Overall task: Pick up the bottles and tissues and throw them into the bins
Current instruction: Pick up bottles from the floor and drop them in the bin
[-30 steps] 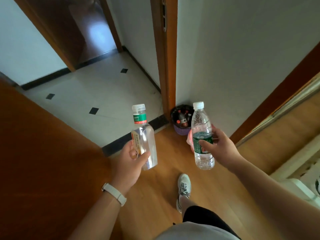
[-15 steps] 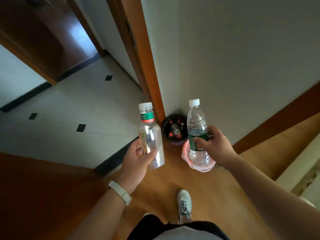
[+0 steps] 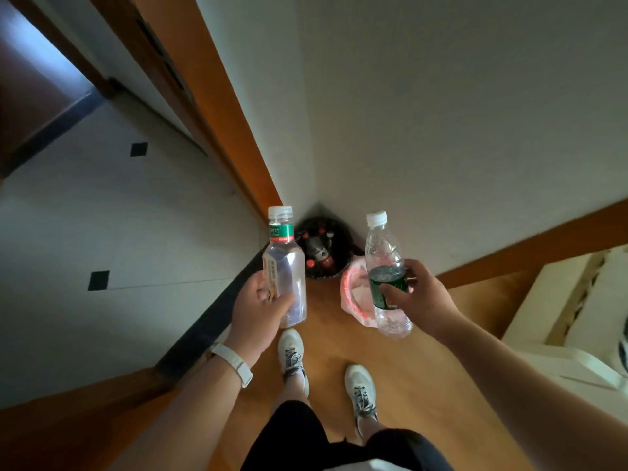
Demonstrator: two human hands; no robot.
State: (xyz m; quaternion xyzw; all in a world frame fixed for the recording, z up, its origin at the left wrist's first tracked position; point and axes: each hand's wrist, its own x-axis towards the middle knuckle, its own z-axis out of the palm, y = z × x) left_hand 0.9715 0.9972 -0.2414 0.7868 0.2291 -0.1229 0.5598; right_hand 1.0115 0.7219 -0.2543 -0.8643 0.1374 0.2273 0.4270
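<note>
Clear bottle (image 3: 287, 277) gripped by left hand (image 3: 258, 311), green-labelled bottle (image 3: 387, 287) by right hand (image 3: 424, 300), before black bin (image 3: 347, 243).

The dark-labelled bottle (image 3: 386, 266) hides part of the pink-lined bin (image 3: 353, 297) behind it.

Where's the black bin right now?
Head view, centre: the black bin sits in the wall corner, just left of the pink-lined bin.

Single head-worn view, aimed steeply down.
Wide-angle, close above the left hand (image 3: 261, 312) and right hand (image 3: 426, 300), facing a wall corner (image 3: 307, 137), shoes (image 3: 292, 355) at the bottom.
</note>
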